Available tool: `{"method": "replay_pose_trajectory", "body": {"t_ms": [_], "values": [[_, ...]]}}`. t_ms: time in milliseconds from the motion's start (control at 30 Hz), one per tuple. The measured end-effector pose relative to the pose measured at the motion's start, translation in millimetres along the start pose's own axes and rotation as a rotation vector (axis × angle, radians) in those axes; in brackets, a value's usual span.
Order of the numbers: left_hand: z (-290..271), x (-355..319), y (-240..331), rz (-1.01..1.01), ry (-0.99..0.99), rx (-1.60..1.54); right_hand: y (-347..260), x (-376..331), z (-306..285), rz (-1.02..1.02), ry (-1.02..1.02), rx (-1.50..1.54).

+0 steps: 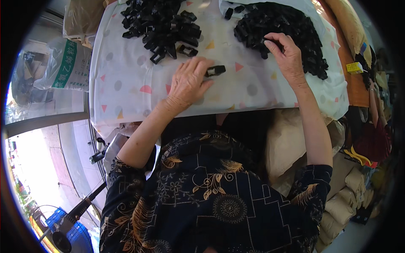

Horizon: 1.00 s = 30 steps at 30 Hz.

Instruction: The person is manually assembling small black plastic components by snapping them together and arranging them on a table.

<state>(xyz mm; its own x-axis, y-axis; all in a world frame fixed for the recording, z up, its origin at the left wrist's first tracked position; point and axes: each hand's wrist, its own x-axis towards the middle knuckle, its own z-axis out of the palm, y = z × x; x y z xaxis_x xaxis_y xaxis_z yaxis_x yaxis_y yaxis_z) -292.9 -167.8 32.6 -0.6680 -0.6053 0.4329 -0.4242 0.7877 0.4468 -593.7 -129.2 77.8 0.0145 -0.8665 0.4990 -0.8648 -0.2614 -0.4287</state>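
Midway by the look: left hand (pixel 188 82) pinching one small black plastic clip (pixel 215 70) on the white dotted cloth-covered table (pixel 126 80), right hand (pixel 287 55) fingering the heaped right pile of black clips (pixel 291 25), left pile of black clips (pixel 162 25) beyond.

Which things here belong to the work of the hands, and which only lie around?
In the work:
- left hand, holding a black plastic piece
- right hand, on the right black pile
- left black pile

Lying about:
- yellow box
- blue fan
- white sack

Table under patterned white cloth (pixel 135 80), two heaps of black plastic parts (pixel 162 25).
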Motion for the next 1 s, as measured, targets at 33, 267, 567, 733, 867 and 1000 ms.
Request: {"method": "replay_pose_trajectory", "body": {"t_ms": [33, 267, 567, 733, 867, 1000], "values": [[-1, -1, -2, -0.051, 0.046, -0.014, -8, -3, 4, 0.167, -0.034, 0.281], [1, 1, -11, -0.059, -0.028, -0.005, -40, -20, 25, 0.288, -0.247, 0.374], [3, 2, -8, -0.088, -0.020, -0.020, -33, -23, 27, 0.309, -0.337, 0.472], [0, 2, -6, -0.108, -0.045, -0.022, -30, -33, 27, 0.601, -0.265, 0.881], [-1, 1, -6, -0.114, -0.072, -0.017, -11, -50, 26, 0.101, -0.255, 0.414], [-2, 4, -6, -0.110, -0.091, 0.003, -13, -61, 19, -0.350, -0.186, 0.041]]}}
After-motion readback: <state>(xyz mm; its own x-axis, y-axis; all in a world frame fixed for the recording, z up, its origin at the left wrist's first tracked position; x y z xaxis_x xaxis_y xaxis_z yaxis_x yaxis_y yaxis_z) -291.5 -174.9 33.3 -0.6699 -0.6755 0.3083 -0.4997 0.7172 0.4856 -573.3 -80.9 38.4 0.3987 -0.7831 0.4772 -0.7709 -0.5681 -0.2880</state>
